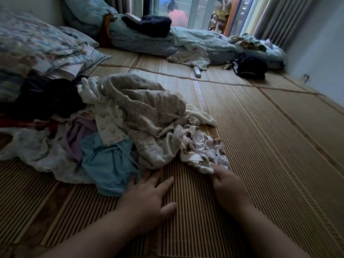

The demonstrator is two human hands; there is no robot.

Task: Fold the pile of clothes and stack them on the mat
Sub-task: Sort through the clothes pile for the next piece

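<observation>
The pile of clothes [130,118] lies unfolded on the woven striped mat [260,146], just in front of me and to my left. At its near right corner is a small white garment with brown printed figures [202,151], crumpled on the mat. My right grip [229,187] is clamped on this garment's near edge, with the fingers curled into the fabric and the back of the hand facing up.

My left grip [149,194] holds nothing. It lies flat on the mat with the fingers straight and spread apart, and the fingertips reach the near edge of the pile. The thumb points right, toward my other hand. A strip of bare mat separates my two hands.

A large grey-beige cloth [145,112] is draped over the top of the pile in loose folds. Below and to its left lies a light blue garment [106,168] with thin ties, beside my left fingertips. Further left is a lilac piece [78,135], and under these a pale, faintly patterned fabric [33,149] spreads out. Dark clothing [46,97] sits at the back left of the heap.

Beyond the pile, floral pillows [37,45] are stacked at the far left. Rumpled pale blue bedding [201,41] lies along the far edge, near a glass door. A white remote control [197,71] lies on the mat near the bedding, and a dark bundle [249,67] sits to its right. Grey curtains [275,19] hang at the upper right.
</observation>
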